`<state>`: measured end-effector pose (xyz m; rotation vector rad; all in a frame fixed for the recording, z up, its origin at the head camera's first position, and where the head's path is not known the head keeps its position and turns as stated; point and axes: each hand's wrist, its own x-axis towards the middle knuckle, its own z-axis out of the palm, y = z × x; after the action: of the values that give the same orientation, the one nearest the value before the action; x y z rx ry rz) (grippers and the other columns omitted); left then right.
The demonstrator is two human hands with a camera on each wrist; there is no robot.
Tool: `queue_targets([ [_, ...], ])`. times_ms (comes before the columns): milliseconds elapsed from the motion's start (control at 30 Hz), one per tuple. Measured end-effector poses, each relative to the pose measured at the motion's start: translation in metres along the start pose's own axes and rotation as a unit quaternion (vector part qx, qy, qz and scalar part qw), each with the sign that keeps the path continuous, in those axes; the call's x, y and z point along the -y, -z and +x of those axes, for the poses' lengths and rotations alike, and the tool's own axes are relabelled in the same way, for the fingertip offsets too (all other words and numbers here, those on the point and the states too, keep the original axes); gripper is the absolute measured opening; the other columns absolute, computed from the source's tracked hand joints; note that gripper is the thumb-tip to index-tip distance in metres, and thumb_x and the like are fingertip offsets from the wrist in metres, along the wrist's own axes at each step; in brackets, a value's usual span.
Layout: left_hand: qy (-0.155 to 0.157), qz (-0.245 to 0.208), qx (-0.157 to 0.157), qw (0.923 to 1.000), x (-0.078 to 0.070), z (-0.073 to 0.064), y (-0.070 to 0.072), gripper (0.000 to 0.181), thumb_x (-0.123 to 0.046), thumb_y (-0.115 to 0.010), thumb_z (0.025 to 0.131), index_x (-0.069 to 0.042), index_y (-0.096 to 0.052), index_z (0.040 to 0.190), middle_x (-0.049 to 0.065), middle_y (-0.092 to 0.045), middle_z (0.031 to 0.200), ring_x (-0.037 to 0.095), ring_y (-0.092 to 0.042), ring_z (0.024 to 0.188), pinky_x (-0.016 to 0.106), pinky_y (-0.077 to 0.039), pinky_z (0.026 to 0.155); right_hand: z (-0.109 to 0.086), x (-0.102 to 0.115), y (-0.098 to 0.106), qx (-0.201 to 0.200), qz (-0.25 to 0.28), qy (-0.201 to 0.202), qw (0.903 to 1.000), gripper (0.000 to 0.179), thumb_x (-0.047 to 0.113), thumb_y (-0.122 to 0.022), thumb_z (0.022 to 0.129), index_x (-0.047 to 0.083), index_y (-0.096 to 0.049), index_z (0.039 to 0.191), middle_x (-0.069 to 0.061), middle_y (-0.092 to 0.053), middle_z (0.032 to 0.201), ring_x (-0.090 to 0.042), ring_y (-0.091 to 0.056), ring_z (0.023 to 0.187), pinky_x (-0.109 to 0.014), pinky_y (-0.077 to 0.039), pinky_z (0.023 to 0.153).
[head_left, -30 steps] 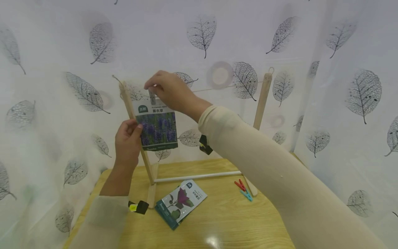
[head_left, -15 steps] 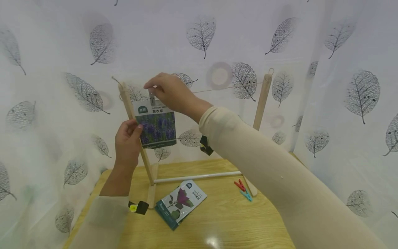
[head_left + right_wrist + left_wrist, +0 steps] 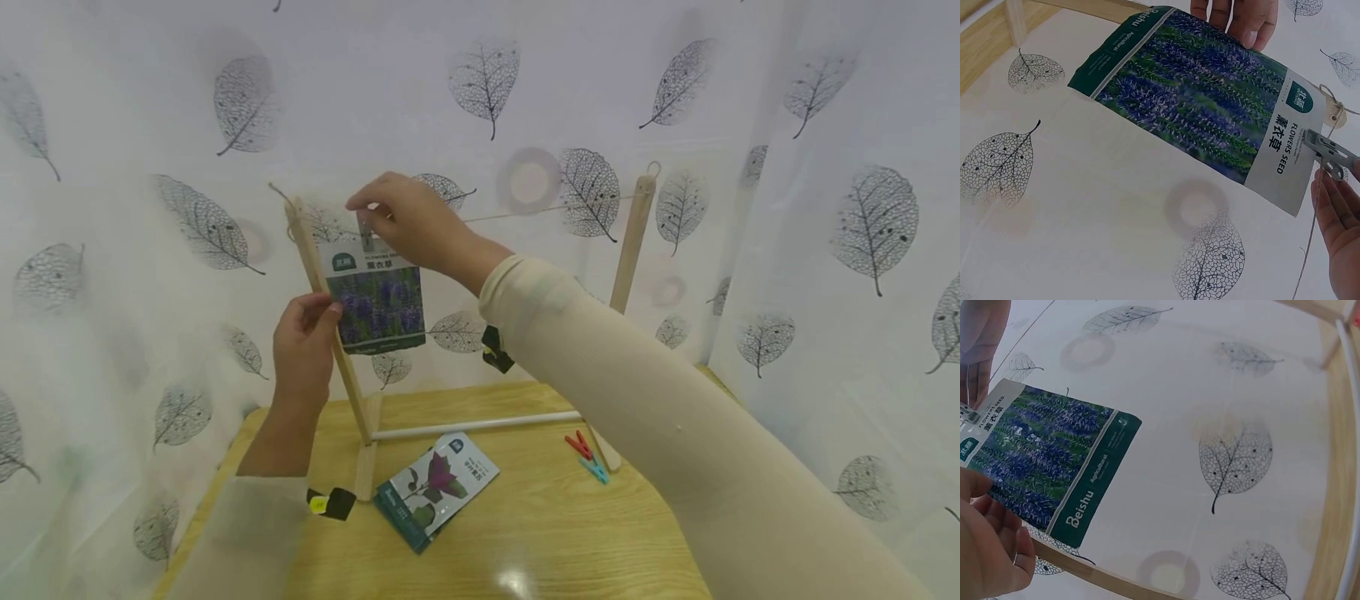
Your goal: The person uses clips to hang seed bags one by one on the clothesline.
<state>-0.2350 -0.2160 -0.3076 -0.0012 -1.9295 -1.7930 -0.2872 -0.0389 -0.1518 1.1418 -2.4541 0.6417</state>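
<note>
A seed packet [image 3: 377, 308] with a purple-flower picture hangs near the left post, its top edge at the string [image 3: 1310, 244]. My left hand [image 3: 303, 346] pinches the packet's left edge, thumb in front; in the left wrist view its other fingers are partly behind the packet. My right hand [image 3: 420, 221] pinches a grey clothespin [image 3: 1329, 152] from above. The clothespin's jaws sit over the packet's top edge beside the string. Whether the string lies inside the jaws, I cannot tell.
A wooden frame with a left post [image 3: 348, 383], a right post [image 3: 632, 242] and a white crossbar [image 3: 480, 425] stands on the table [image 3: 600, 542]. Stacked seed packets [image 3: 438, 487] lie in front. A red clothespin [image 3: 578, 446] and a blue clothespin [image 3: 595, 470] lie to the right.
The packet's lower edge has risen slightly. My left hand has shifted a little to the left, while my right hand stays at the clothespin.
</note>
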Motion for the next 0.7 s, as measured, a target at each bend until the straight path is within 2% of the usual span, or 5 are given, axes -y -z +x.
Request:
queue_targets([
  [200, 0.008, 0.0, -0.007, 0.9999, 0.0022, -0.0004, 0.0019, 0.025, -0.03, -0.058, 0.097, -0.017, -0.057, 0.118, -0.008, -0.055, 0.11, 0.01, -0.051, 0.103, 0.026, -0.043, 0.087, -0.0014, -0.0009, 0.0023, 0.005, 0.013, -0.011, 0.9998, 0.031, 0.021, -0.048, 0.102, 0.015, -0.06, 0.13, 0.0, -0.06, 0.131, -0.009, -0.061, 0.112, -0.016, -0.047, 0.095],
  [433, 0.011, 0.031, -0.022, 0.9992, 0.005, -0.0021, 0.0047, 0.025, -0.032, -0.057, 0.098, -0.015, -0.057, 0.116, -0.008, -0.056, 0.107, 0.009, -0.051, 0.101, 0.029, -0.041, 0.086, -0.0043, -0.0023, 0.0047, 0.003, 0.035, -0.013, 0.9993, 0.033, 0.022, -0.051, 0.101, 0.013, -0.057, 0.132, -0.002, -0.058, 0.132, -0.008, -0.062, 0.11, -0.016, -0.048, 0.094],
  [700, 0.013, 0.023, -0.029, 0.9992, 0.0061, -0.0012, 0.0072, 0.022, -0.027, -0.057, 0.098, -0.014, -0.058, 0.115, -0.008, -0.057, 0.104, 0.01, -0.053, 0.099, 0.022, -0.043, 0.083, -0.0101, -0.0094, 0.006, -0.033, 0.029, 0.012, 0.999, 0.031, 0.016, -0.053, 0.099, 0.01, -0.059, 0.129, -0.004, -0.06, 0.128, -0.01, -0.063, 0.108, -0.015, -0.048, 0.093],
])
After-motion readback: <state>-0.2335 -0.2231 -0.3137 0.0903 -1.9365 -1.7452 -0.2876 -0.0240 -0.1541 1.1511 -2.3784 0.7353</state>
